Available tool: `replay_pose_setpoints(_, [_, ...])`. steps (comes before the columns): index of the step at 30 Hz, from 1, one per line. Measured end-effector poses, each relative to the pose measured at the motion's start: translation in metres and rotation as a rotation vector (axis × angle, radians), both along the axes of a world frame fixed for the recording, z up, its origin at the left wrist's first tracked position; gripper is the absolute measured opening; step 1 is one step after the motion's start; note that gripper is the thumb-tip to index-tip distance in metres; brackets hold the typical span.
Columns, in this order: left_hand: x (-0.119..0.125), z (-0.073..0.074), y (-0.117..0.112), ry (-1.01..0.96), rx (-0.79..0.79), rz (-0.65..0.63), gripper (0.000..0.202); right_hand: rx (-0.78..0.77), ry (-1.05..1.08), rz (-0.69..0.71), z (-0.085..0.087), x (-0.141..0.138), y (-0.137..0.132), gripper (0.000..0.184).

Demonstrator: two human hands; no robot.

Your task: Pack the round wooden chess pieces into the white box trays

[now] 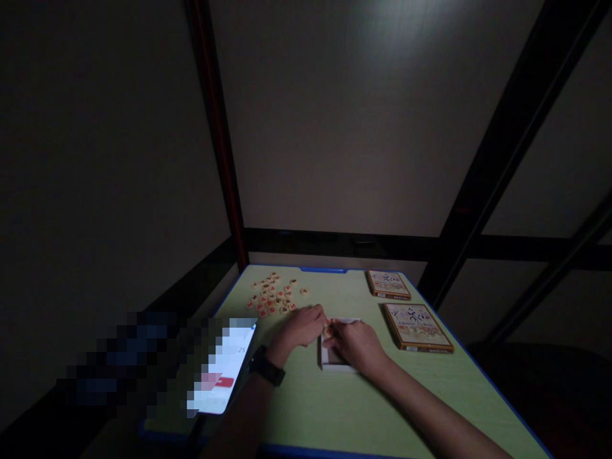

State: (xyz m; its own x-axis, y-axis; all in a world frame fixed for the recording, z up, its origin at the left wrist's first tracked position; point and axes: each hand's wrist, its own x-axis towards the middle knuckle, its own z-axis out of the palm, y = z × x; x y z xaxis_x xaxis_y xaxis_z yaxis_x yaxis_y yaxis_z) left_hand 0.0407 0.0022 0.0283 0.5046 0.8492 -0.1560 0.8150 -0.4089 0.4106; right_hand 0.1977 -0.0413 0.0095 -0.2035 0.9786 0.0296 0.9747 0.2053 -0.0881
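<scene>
My left hand [301, 326], with a black watch on its wrist, and my right hand [356, 344] meet over a small white box tray [329, 362] in the middle of a green table [373, 408]. Both hands pinch a round wooden game piece [327, 331] between their fingertips, right above the tray's far end. My right hand covers most of the tray. A loose heap of several similar round pieces [275, 296], marked in red and black, lies on the table to the far left of my left hand.
Two flat printed box parts [388, 284] [417, 327] lie at the table's right side. A lit phone [224, 373] rests at the near left edge. The table has a blue rim and stands in a dark corner against walls with dark beams.
</scene>
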Motion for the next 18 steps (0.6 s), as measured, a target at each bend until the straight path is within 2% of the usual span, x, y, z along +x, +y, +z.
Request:
replay_pose_setpoints(11, [0.000,0.005,-0.004,-0.064,-0.072,0.047,0.024,-0.008,-0.002,-0.005,0.001,0.000,0.001,0.025])
replay_pose_setpoints(15, [0.000,0.006,-0.004,-0.098,-0.148,0.078,0.026,-0.028,0.061,0.030,0.013,0.008,0.001,0.025])
replay_pose_setpoints(18, [-0.001,0.003,-0.002,-0.089,-0.133,0.085,0.025,-0.061,0.084,0.006,0.024,0.021,0.004,0.021])
